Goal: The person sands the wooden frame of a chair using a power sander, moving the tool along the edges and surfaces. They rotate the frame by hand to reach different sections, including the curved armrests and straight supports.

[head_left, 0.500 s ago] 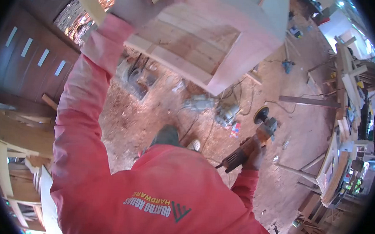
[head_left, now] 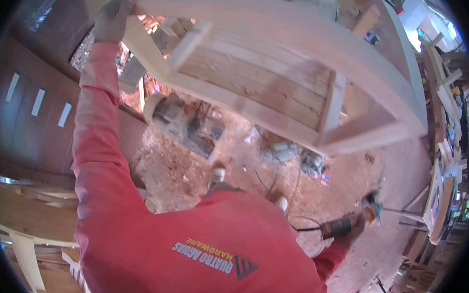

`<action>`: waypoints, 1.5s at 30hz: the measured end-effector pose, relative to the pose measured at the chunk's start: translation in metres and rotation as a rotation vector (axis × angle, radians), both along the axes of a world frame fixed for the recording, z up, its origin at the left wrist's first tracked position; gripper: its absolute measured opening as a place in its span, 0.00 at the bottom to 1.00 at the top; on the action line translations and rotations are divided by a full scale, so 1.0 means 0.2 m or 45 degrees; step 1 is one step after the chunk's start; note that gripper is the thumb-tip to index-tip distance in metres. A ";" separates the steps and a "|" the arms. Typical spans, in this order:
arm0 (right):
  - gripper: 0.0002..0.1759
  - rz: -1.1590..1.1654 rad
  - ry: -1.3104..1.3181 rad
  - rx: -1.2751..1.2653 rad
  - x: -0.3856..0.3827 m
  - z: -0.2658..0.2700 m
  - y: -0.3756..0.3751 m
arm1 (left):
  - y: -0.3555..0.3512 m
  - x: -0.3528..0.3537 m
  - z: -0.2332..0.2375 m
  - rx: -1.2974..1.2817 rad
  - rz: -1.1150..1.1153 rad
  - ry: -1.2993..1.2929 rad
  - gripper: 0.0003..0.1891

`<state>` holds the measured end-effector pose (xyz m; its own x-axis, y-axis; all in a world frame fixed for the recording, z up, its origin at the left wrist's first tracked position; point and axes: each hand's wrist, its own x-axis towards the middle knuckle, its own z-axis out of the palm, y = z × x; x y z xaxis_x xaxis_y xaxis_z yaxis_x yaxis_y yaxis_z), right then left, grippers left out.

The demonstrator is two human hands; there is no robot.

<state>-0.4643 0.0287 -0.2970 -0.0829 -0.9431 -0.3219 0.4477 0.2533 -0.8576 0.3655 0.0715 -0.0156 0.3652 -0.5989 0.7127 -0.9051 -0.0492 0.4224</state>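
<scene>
At the upper left, my left hand is closed around the end of the near rail of a pale wooden frame. Slats fill the middle of this frame, which spans the top of the view. On the right, low and away from the frame, my right hand grips the body of an angle grinder. The grinder's cord runs to the left, and its head points right. Its disc is hard to make out.
Power tools and a dusty machine lie on the dirt floor under the frame. Dark panels stand at the left. A cluttered bench lines the right side. Curved wooden pieces are at the lower left.
The wooden frame shows lower and farther right, with more of its slats visible. My left hand has shifted left along it. My right hand and the grinder have moved down and right.
</scene>
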 end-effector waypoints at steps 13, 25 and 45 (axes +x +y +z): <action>0.11 -0.404 0.433 -0.244 0.75 0.16 0.58 | 0.20 0.84 -0.50 -0.192 -0.200 0.968 0.28; 0.21 -0.192 0.505 -0.215 1.31 0.66 0.99 | 0.07 0.86 -0.63 -0.116 -0.577 1.096 0.35; 0.29 0.376 0.890 -1.031 3.51 1.40 0.89 | 0.08 0.91 -0.56 0.167 -1.240 1.163 0.46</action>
